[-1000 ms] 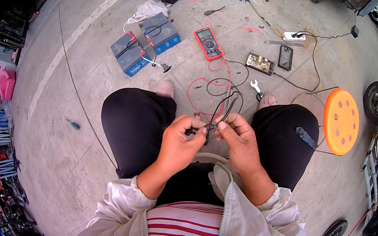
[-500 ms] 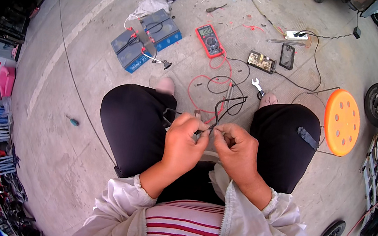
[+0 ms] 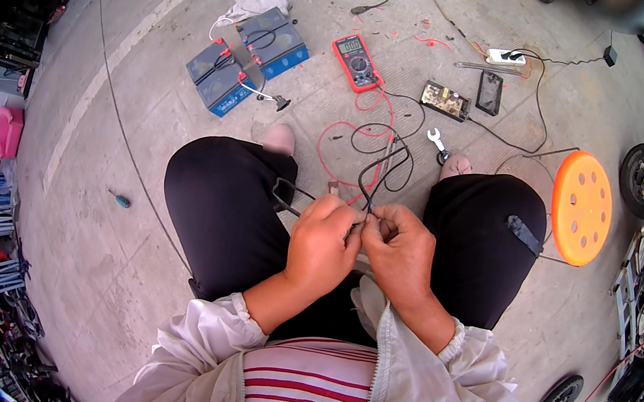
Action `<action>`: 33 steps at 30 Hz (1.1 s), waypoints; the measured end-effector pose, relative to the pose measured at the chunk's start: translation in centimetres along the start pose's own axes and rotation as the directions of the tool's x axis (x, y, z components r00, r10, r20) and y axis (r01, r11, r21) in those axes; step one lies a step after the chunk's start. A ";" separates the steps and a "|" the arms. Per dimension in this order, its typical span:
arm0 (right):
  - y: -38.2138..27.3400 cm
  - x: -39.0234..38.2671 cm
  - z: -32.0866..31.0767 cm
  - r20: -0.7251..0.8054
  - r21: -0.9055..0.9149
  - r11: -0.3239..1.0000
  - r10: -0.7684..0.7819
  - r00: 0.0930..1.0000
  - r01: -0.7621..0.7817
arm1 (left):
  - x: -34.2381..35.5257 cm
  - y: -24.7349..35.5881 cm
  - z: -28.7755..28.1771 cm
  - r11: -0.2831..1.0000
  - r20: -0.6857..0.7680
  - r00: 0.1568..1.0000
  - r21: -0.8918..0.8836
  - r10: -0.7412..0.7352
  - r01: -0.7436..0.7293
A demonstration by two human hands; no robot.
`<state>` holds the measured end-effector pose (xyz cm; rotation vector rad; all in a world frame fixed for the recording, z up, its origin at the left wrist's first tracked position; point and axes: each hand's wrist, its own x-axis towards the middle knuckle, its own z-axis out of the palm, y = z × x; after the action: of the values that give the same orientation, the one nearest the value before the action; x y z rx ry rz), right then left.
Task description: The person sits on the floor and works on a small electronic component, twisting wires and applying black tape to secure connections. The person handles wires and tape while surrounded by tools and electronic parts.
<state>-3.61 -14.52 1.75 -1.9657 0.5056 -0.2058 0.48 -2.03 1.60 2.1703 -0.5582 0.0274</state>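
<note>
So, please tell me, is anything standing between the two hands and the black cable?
Nothing visible is in the way: the left hand and the right hand both pinch the black cable. The red meter lies farther ahead, clear of both.

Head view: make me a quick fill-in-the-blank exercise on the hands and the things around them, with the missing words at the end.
1. The cable pinched in the fingertips of the left hand and right hand is ____ in colour.
2. The multimeter has a casing with a ____ rim.
3. Judged left or right in the picture, the wrench lies to the multimeter's ____.
4. The round stool with holes in its top is ____ in colour.

Missing words: black; red; right; orange.
</note>
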 end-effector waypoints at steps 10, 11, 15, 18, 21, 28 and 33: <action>0.5 0.7 -0.1 0.010 0.098 0.977 -0.192 0.981 0.190 | -0.2 -2.5 0.9 -0.067 0.607 0.616 -0.738 -0.501 0.672; 0.2 0.7 -0.1 0.029 0.087 0.966 -0.246 0.969 0.243 | 0.0 -2.7 0.8 -0.176 0.662 0.558 -0.709 -0.501 0.683; -1.7 0.5 -1.0 0.131 0.198 0.942 -0.301 0.945 0.272 | 0.6 -2.2 0.6 -0.259 0.640 0.649 -0.765 -0.410 0.590; -1.6 0.4 -0.7 0.075 0.175 0.934 -0.327 0.942 0.310 | 1.2 -1.2 -0.2 -0.318 0.609 0.696 -0.793 -0.380 0.520; -0.8 0.4 -0.6 0.042 0.224 0.930 -0.309 0.950 0.292 | 1.1 -1.5 -0.1 -0.312 0.533 0.785 -0.840 -0.316 0.445; -1.2 0.4 -0.6 -0.034 0.181 0.945 -0.272 0.962 0.274 | 1.1 -1.0 0.0 0.024 0.372 0.832 -0.908 -0.411 0.418; -1.8 1.0 -0.9 -0.106 -0.203 0.831 -0.544 0.832 0.518 | 1.2 -0.4 0.3 0.146 0.254 0.857 -0.925 -0.448 0.350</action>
<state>-2.63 -15.07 3.69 -2.2319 0.0553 -0.7011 1.63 -2.56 1.37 0.9604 0.1510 -0.4297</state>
